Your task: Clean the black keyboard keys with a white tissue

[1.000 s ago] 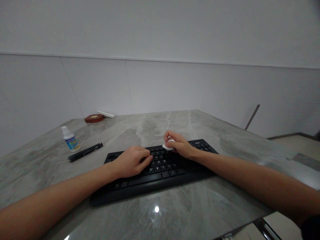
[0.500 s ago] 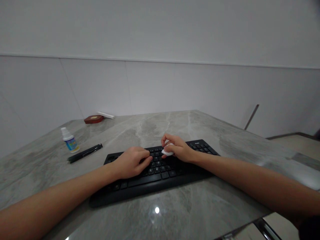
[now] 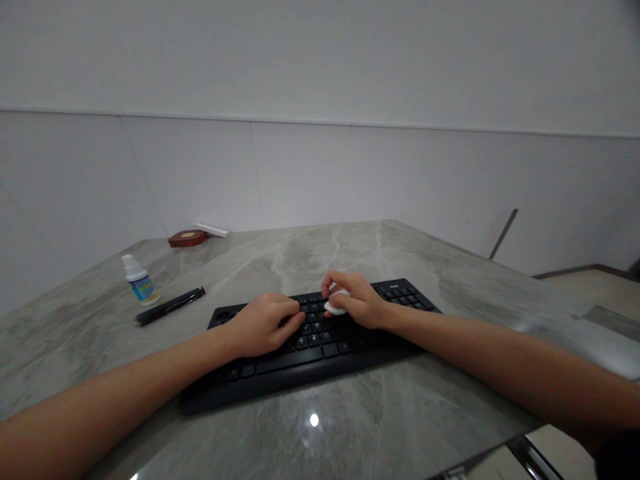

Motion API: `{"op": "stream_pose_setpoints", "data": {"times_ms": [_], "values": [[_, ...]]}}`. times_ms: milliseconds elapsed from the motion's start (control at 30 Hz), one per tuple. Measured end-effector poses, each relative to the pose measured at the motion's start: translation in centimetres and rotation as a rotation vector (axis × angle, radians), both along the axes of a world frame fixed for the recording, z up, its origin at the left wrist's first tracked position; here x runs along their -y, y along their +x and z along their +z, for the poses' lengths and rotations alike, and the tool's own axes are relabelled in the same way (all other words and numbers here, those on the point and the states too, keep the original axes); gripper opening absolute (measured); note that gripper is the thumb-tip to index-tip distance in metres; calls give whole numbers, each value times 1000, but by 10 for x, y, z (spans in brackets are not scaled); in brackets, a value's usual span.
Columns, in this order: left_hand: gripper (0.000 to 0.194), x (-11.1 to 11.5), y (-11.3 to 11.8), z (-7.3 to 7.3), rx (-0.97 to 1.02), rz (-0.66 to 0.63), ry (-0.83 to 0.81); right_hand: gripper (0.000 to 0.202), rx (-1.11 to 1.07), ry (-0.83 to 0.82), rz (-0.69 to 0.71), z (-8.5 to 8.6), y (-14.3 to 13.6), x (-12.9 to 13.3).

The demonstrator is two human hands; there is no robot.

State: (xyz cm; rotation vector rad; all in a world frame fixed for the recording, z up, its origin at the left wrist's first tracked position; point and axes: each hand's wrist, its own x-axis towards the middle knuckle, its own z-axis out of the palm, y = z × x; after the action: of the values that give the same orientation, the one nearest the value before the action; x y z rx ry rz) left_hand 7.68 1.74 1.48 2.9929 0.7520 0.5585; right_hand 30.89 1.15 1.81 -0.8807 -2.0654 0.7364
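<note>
A black keyboard (image 3: 290, 360) lies at a slight slant on the grey marbled table. My left hand (image 3: 265, 323) rests on its left part, fingers pointing right over the keys and thumb apart from them; I see nothing held there. Over the middle keys, my right hand (image 3: 357, 300) pinches a small white wad (image 3: 337, 304), which looks like cotton or tissue. The wad is low at the keys, partly hidden by the fingers.
Left of the keyboard are a white spray bottle (image 3: 141, 281) with a blue label and a black brush-like tool (image 3: 170, 307). Farther back lie a reddish-brown box (image 3: 187, 239) and a white flat piece (image 3: 213, 230). A white wall (image 3: 310, 173) stands behind the table.
My right hand has shifted very slightly right and down with the white wad. The left hand and keyboard have stayed in place.
</note>
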Motion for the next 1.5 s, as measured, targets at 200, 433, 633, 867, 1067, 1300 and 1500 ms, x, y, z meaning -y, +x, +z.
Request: {"op": "stream_pose_setpoints", "data": {"times_ms": [200,433,633,867,1067,1300,1500], "values": [[35,0,1,0,-3,10,1,9,-5,-1,-10,-1,2,0],[34,0,1,0,-8,1,0,11,-357,-244,48,-4,4,-8],[35,-1,1,0,-14,9,-11,16,-400,-344,132,-6,6,-11],[35,0,1,1,-7,4,-5,10,-160,-261,162,-3,4,-2],[35,0,1,1,0,1,-15,11,-147,-227,143,-1,3,-5],[36,1,1,1,-6,3,-4,12,-154,-252,129,-1,2,-5],[35,1,1,2,-8,9,-10,8,-166,-231,118,-2,1,-6]]}}
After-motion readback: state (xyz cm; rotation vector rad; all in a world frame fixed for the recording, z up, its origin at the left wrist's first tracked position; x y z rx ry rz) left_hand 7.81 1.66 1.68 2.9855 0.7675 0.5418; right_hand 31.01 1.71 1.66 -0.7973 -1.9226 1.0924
